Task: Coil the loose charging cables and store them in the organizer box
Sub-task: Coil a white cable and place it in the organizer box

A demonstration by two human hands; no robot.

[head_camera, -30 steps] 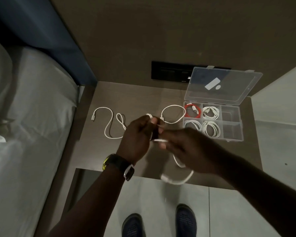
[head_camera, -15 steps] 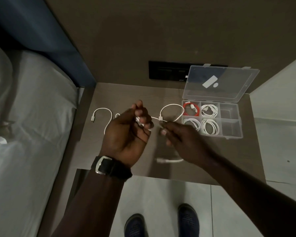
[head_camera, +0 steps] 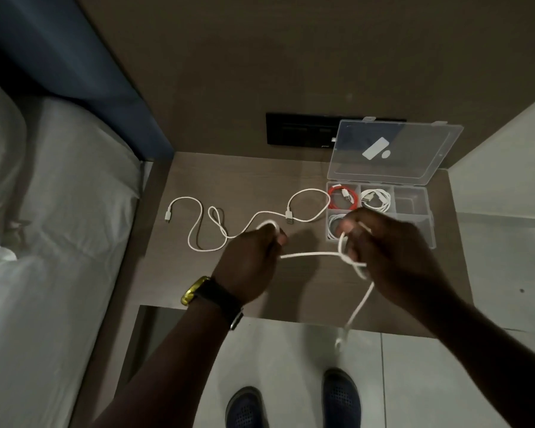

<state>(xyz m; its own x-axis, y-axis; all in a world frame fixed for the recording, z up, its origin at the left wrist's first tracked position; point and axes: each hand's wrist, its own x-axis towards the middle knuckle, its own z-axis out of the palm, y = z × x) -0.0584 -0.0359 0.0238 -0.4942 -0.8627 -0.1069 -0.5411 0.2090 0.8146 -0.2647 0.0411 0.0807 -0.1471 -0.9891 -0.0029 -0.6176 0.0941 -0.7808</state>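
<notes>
Both hands hold one thick white cable (head_camera: 312, 255) above the bedside table. My left hand (head_camera: 250, 261) grips a small coil of it. My right hand (head_camera: 383, 248) pinches the cable further along, and the free end hangs down past the table's front edge. A second, thinner white cable (head_camera: 207, 223) lies loose on the table, snaking from the left to a loop beside the box. The clear organizer box (head_camera: 414, 208) stands open at the right, lid up. A red coil (head_camera: 343, 197) and white coils (head_camera: 376, 199) fill several compartments; my right hand hides part of the front row.
A black socket panel (head_camera: 300, 129) sits on the wall behind the table. A bed with white sheets (head_camera: 44, 242) lies to the left. The table's front edge (head_camera: 291, 315) is below my hands, with tiled floor and my shoes (head_camera: 340, 393) beneath.
My hands have moved apart, the right one pulling rightward over the box, so the white cable is stretched between them. Its free end has dropped below the table edge.
</notes>
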